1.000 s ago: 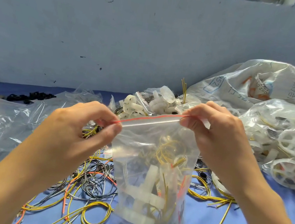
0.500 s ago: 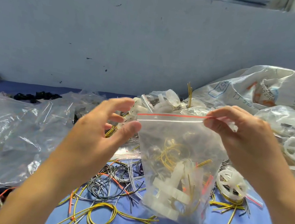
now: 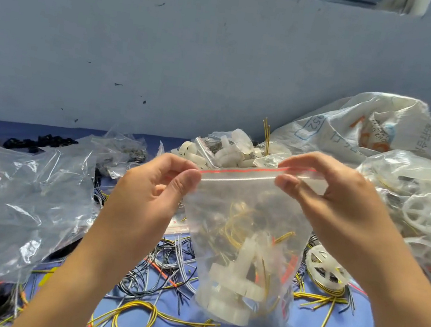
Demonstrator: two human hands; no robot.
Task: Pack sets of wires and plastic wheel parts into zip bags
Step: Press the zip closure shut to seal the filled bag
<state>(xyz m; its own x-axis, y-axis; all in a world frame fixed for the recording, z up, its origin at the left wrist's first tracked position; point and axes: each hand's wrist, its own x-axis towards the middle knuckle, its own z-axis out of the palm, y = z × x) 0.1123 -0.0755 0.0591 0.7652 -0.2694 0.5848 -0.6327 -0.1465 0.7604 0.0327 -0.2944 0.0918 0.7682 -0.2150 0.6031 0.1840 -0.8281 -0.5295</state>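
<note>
A clear zip bag [image 3: 250, 223] with a red seal line hangs upright above the blue table. Inside lie white plastic wheel parts [image 3: 236, 285] and coiled yellow wires [image 3: 238, 227]. My left hand [image 3: 148, 198] pinches the bag's top left corner between thumb and forefinger. My right hand [image 3: 333, 205] pinches the top right end of the seal strip. Loose wires [image 3: 155, 265] in yellow, grey, black and orange lie on the table under the bag.
Large crumpled clear plastic bags [image 3: 14, 207] cover the left side. A heap of white plastic parts [image 3: 226, 154] sits behind the bag. Bags of white wheels [image 3: 424, 209] and a woven sack [image 3: 366, 126] fill the right. One loose wheel [image 3: 325, 270] lies by my right forearm.
My left hand let go of the bag's top half a second ago and has now pinched the left corner again. The right hand kept its pinch throughout.
</note>
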